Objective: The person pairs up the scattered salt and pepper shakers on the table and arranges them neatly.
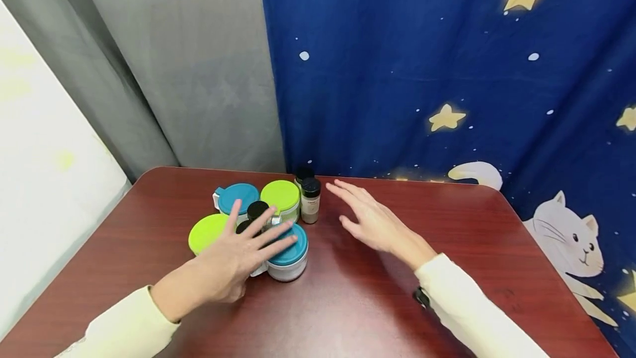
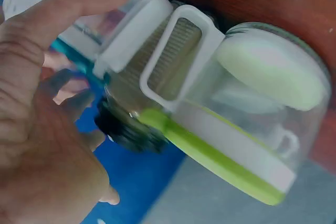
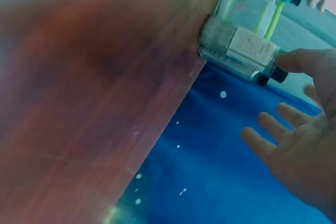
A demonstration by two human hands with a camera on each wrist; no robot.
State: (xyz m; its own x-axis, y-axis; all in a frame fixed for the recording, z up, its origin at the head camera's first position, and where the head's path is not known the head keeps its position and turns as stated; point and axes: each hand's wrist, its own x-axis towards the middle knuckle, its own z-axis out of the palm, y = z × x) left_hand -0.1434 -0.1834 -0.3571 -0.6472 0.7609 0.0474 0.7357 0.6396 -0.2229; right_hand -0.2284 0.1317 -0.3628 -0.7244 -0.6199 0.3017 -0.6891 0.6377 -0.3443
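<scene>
My left hand [image 1: 226,264] hovers with spread fingers over a cluster of jars. Beneath and around it are a front blue-lidded jar [image 1: 288,269], a left green-lidded jar [image 1: 205,233] and black-capped bottles [image 1: 257,210], partly hidden by the fingers. In the left wrist view, a clear jar with a green rim [image 2: 226,156] lies beside the thumb, and nothing is gripped. To the right of the cluster, my right hand [image 1: 375,222] is held in the air, fingers extended. Nearest it stands a labelled spice bottle [image 1: 310,206] with a black cap; the right wrist view shows its label [image 3: 252,45].
Behind the left hand stand another blue-lidded jar [image 1: 238,198] and another green-lidded jar [image 1: 281,195]. A second black-capped bottle [image 1: 303,173] is at the table's back edge. The reddish-brown table [image 1: 422,291] backs onto grey and blue star-patterned curtains [image 1: 372,70].
</scene>
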